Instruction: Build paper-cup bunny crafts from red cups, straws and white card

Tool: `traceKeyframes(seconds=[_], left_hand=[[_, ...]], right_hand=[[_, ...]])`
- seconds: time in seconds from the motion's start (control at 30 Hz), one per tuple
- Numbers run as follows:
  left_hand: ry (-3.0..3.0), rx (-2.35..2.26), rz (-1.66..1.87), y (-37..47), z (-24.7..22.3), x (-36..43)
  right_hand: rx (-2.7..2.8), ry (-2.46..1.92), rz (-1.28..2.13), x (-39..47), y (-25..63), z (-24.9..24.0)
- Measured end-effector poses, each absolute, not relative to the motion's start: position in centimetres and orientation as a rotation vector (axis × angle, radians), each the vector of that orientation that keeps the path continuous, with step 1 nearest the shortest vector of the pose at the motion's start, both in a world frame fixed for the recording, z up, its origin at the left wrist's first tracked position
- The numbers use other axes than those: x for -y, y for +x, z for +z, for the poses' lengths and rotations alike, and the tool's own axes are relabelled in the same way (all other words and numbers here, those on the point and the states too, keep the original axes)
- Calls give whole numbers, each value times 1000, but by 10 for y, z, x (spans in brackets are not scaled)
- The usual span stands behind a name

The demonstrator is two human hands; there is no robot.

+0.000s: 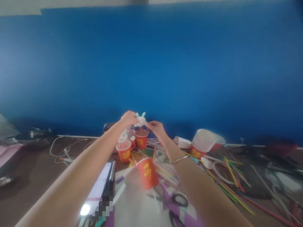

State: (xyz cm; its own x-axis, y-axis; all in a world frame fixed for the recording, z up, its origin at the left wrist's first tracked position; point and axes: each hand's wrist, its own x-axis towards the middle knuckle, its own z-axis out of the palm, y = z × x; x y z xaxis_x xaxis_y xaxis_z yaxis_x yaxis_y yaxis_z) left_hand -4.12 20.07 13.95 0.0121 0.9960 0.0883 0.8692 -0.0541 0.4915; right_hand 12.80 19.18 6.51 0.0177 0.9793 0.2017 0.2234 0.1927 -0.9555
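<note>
Beyond the front cup (148, 173), our left hand (130, 118) seems to pinch the left edge of the white rabbit (141, 120), while our right hand (155, 126) has its fingertips at the other edge; we can't tell whether they grip it. The rabbit sits above the handled cup (141, 140), also beyond the front cup. If we press unevenly, we think the rabbit could bend or the handled cup tip. Drawing back low, we might knock over the front cup, which has scissors (180, 205) at its near right
</note>
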Motion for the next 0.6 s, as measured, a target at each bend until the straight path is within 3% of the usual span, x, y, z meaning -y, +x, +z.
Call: traceKeyframes(seconds=[0.6], left_hand=[[2069,-1620,730,-48,127,-206]], right_hand=[[1662,-1144,784,-207,121,67]])
